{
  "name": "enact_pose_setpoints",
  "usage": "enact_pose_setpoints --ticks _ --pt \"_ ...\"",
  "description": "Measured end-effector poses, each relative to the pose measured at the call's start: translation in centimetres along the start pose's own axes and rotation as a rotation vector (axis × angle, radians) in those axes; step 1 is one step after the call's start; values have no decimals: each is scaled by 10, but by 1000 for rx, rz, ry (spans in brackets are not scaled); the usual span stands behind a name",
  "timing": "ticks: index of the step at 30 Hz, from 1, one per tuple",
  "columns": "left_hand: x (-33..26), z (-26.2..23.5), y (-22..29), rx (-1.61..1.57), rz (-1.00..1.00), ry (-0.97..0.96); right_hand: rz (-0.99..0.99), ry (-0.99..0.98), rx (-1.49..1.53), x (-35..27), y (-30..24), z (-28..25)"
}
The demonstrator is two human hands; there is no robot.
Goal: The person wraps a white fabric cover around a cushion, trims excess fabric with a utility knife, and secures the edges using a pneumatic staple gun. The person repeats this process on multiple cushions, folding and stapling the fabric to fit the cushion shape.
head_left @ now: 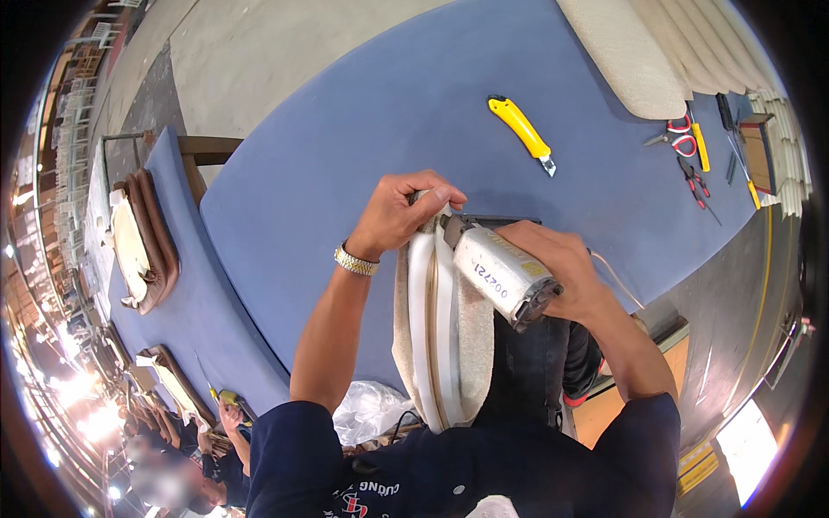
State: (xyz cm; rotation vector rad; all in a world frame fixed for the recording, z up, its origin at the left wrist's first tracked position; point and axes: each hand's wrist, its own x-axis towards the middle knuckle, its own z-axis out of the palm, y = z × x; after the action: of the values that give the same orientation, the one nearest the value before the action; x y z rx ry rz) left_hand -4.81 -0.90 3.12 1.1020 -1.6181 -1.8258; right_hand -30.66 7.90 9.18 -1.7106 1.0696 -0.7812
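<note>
On the blue padded table (363, 129), left hand (401, 211) grips cushion (440, 337); right hand (566, 268) clamps stapler (501, 272).

Dark navy short-sleeved shirt, metal wristwatch (356, 261) on left wrist, dark jeans.

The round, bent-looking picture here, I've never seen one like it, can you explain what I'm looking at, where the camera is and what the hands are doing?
The camera sits on a person's head and looks down, and its wide lens bends straight edges. The two forearms rising from the bottom are that person's own. The left hand pinches the top edge of an upholstered seat pad standing on edge against the blue padded worktable. The right hand grips a pale cylindrical power tool pressed to the pad's top edge. On the table lie a yellow utility knife, red-handled scissors and other hand tools, beside stacked beige cushions. Another person works at lower left.
</note>
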Motion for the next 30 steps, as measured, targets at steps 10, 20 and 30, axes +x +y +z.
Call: enact_pose_setpoints --ticks 10,20,30 --pt "4 -2 -4 -118 37 -25 3 -74 -11 15 -2 -3" --pt "17 -6 -15 -132 -7 -50 87 -186 -53 24 -7 -10" --pt "23 -2 -10 -88 12 -95 36 -149 -100 17 -9 0"
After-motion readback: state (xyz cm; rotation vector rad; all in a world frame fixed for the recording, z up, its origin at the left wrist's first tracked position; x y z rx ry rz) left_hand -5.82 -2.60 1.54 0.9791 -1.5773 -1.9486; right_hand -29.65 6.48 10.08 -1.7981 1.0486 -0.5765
